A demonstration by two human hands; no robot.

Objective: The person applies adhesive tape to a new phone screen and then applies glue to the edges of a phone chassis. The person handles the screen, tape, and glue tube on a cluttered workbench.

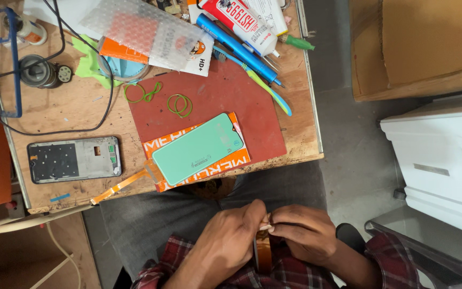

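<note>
Orange strip (263, 256) pinched between left hand (230, 242) and right hand (305, 231), over lap, below tabletop (70, 109) edge. Fingertips tight together. Risk: hard pull creasing or tearing strip; green-filmed screen (198, 149) overhanging edge, knee-bump hazard.

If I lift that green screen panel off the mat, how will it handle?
The panel looks thin and flat, so probably light but fragile if bent. Its orange ribbon cable trails past the table edge and would likely flop and snag. The glossy film may be slippery.
</note>
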